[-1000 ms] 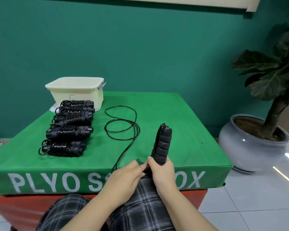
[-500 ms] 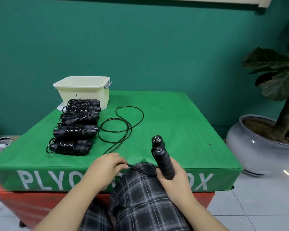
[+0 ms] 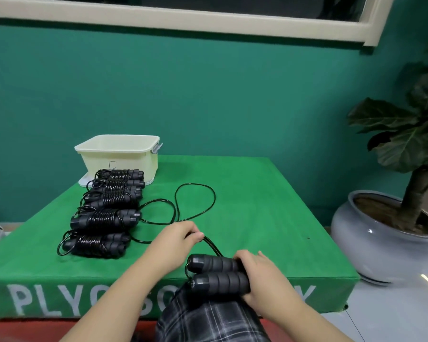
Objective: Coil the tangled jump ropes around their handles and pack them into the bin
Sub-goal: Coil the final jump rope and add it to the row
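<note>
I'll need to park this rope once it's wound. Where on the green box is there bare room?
Bare cloth on the green box runs from the loose cord to its right edge, and behind the cord to the far edge. The left strip is crowded: wound ropes lined up in front of the bin.

Right hand point(image 3: 260, 280) gripped two handles point(image 3: 218, 272) side by side at the box's point(image 3: 269, 206) near edge; left hand point(image 3: 176, 243) pinched the cord point(image 3: 195, 201). Coiled ropes point(image 3: 106, 213) lined the left edge, with the bin point(image 3: 119, 154) at the far-left corner.
</note>
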